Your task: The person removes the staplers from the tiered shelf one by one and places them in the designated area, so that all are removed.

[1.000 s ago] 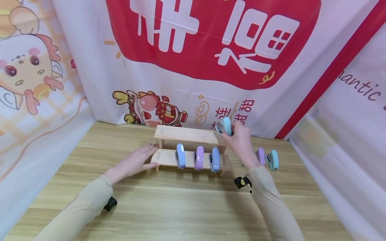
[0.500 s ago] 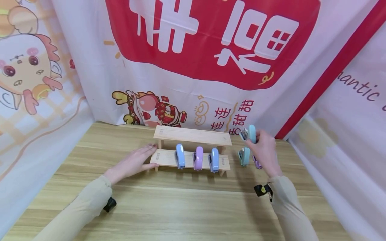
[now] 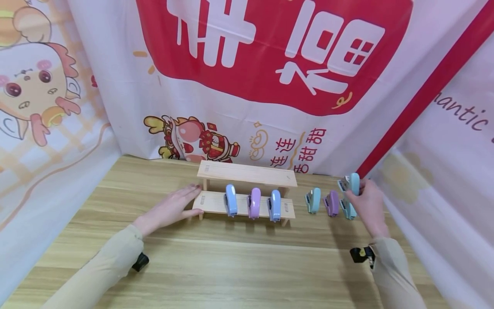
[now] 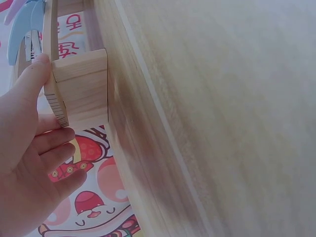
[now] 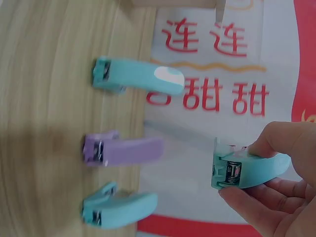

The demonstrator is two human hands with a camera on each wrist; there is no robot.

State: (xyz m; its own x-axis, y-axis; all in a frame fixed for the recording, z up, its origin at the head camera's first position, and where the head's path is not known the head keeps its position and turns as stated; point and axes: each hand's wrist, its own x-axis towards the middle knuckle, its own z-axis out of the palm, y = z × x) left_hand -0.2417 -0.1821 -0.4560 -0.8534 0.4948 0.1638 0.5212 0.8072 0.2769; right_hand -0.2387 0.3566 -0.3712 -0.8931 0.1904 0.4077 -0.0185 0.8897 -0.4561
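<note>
My left hand (image 3: pixel 172 209) holds the left end of the lower step of a wooden stand (image 3: pixel 247 172). In the left wrist view its thumb lies at one edge of the step and the fingers at the other. On that step stand a light blue stapler (image 3: pixel 230 200), a purple stapler (image 3: pixel 254 203) and a blue stapler (image 3: pixel 275 205). My right hand (image 3: pixel 368 205) pinches a mint-green stapler (image 5: pixel 256 170) between thumb and fingers, raised at the right. Below and partly behind it is a teal stapler (image 3: pixel 348 209), beside a second purple stapler (image 3: pixel 332 203) and another teal stapler (image 3: pixel 313 200).
The stand's upper step bears nothing. A wood-grain table (image 3: pixel 231 270) spreads out in front. A printed cloth (image 3: pixel 266 92) hangs behind, with white cloth (image 3: pixel 447 171) close on the right. Camera straps sit on both wrists.
My right hand has carried the mint-green stapler from over the upper step's right end out to the right, past the standing staplers. The left hand stays on the stand.
</note>
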